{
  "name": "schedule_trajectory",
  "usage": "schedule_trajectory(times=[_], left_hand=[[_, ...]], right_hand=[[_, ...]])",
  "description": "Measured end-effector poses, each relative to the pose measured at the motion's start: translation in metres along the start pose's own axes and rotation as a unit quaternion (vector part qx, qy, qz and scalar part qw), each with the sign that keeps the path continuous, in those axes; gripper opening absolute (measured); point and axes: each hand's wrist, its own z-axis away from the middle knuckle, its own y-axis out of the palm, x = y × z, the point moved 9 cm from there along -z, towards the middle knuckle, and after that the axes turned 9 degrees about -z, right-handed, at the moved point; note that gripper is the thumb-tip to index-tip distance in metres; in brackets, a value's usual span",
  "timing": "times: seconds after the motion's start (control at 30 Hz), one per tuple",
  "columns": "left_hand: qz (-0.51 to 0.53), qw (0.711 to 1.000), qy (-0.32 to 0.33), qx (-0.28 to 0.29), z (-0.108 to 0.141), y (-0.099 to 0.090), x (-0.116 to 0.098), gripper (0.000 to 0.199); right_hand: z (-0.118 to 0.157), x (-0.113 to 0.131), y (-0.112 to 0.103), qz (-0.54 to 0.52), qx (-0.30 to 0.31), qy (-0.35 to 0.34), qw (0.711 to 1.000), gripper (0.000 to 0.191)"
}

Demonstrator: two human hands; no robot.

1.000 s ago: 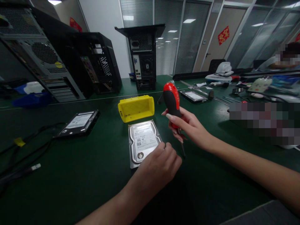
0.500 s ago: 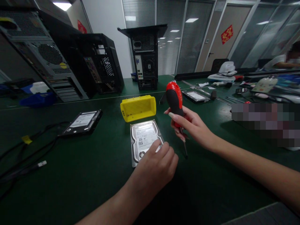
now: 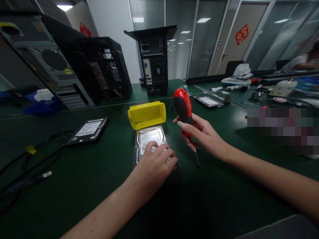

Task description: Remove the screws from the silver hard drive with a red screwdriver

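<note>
A silver hard drive (image 3: 149, 135) with a white label lies on the green table, just in front of a yellow tray (image 3: 147, 115). My left hand (image 3: 158, 159) lies over the drive's lower right part, its curled fingers around the right edge; the drive's near end is hidden beneath it. To the right, my right hand (image 3: 196, 131) is closed round a red and black screwdriver (image 3: 183, 106), handle up, with the shaft pointing down toward the table.
Another hard drive (image 3: 89, 130) and black cables (image 3: 50, 142) lie at left. Computer cases (image 3: 154, 63) stand behind. A third drive (image 3: 208, 101) lies back right, near scattered tools. A person (image 3: 300, 63) sits far right.
My left hand has shifted left and spread further over the drive, which sits slightly further left and straighter. The screwdriver handle has tilted a little to the left.
</note>
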Motion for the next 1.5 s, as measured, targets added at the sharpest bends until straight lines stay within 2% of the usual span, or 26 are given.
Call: schedule_trajectory(times=[0.27,0.37,0.43,0.53,0.63,0.83,1.1,1.5], left_hand=[[-0.064,0.991,0.047,-0.111,0.000,-0.014,-0.026,0.024],[-0.020,0.992,0.020,-0.126,0.003,-0.017,-0.019,0.021],[0.068,0.990,-0.055,-0.112,0.005,-0.016,0.002,0.017],[0.207,0.959,-0.183,-0.058,0.013,-0.003,0.035,0.012],[0.279,0.932,-0.230,-0.016,0.016,0.007,0.048,0.011],[0.298,0.926,-0.231,-0.008,0.015,0.010,0.047,0.009],[0.316,0.918,-0.239,0.001,0.015,0.012,0.046,0.008],[0.345,0.906,-0.244,-0.004,0.015,0.008,0.044,0.005]], right_hand=[[0.000,-0.004,-0.003,0.002,-0.011,0.003,1.000,0.026],[0.001,-0.003,-0.003,-0.009,-0.018,-0.001,1.000,0.025],[0.001,-0.001,-0.006,-0.022,-0.032,-0.009,0.999,0.025],[0.000,0.003,-0.012,-0.059,-0.062,-0.033,0.996,0.025],[0.000,0.011,-0.020,-0.103,-0.093,-0.067,0.988,0.025],[0.002,0.024,-0.027,-0.111,-0.122,-0.138,0.977,0.022],[0.001,0.018,-0.019,-0.108,-0.094,-0.126,0.982,0.024],[0.004,0.021,-0.022,-0.109,-0.106,-0.134,0.979,0.021]])
